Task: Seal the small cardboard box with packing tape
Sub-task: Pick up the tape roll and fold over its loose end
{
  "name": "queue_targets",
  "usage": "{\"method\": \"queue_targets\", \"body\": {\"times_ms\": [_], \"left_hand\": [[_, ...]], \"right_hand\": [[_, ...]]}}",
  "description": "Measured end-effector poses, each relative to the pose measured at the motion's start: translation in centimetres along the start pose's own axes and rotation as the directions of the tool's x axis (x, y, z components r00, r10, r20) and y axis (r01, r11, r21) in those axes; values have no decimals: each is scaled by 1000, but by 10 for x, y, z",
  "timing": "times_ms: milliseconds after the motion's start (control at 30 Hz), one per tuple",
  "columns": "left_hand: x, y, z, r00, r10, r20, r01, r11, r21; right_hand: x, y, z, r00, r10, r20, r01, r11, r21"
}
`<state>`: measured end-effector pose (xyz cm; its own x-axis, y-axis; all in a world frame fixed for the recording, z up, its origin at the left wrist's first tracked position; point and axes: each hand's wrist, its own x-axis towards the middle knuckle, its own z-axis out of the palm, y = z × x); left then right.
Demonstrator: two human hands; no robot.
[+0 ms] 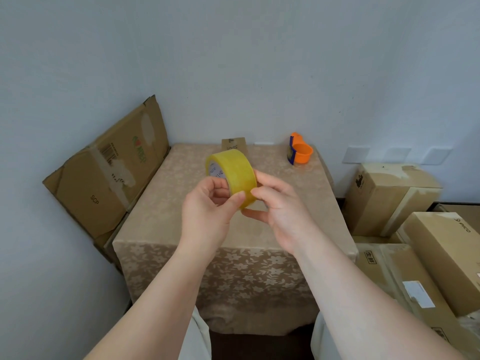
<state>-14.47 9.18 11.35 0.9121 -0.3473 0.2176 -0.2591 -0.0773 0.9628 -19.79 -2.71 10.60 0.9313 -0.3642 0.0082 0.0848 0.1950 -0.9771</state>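
Head view, hands (207, 209) (283, 211) seemingly pinching tape roll (235, 171)

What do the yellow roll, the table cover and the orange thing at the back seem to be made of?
Tape roll: glossy, see-through yellowish plastic film, wound in layers. Table cover: probably cloth, matt beige, flower pattern, draped over the edge. Orange tool: likely hard plastic, smooth, evenly coloured.
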Motion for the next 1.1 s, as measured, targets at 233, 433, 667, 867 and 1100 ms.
{"method": "queue_targets", "body": {"times_ms": [233, 433, 667, 867, 1100], "left_hand": [[-3, -1, -4, 984, 109, 143, -122, 988, 91], [0, -21, -8, 909, 334, 248, -414, 791, 452], [1, -23, -9, 885, 354, 301, -463, 737, 492], [2, -14, -6, 927, 263, 269, -344, 881, 324], [3, -24, -5, 835, 459, 304, -551, 702, 452]], "right_hand": [[6, -15, -1, 996, 70, -58, -69, 997, 27], [11, -24, -1, 993, 105, -57, -99, 991, 91], [13, -23, -5, 990, 143, 9, -141, 969, 202], [7, -21, -1, 997, 79, 15, -81, 983, 164], [8, -28, 2, 998, 65, 10, -66, 992, 104]]}}
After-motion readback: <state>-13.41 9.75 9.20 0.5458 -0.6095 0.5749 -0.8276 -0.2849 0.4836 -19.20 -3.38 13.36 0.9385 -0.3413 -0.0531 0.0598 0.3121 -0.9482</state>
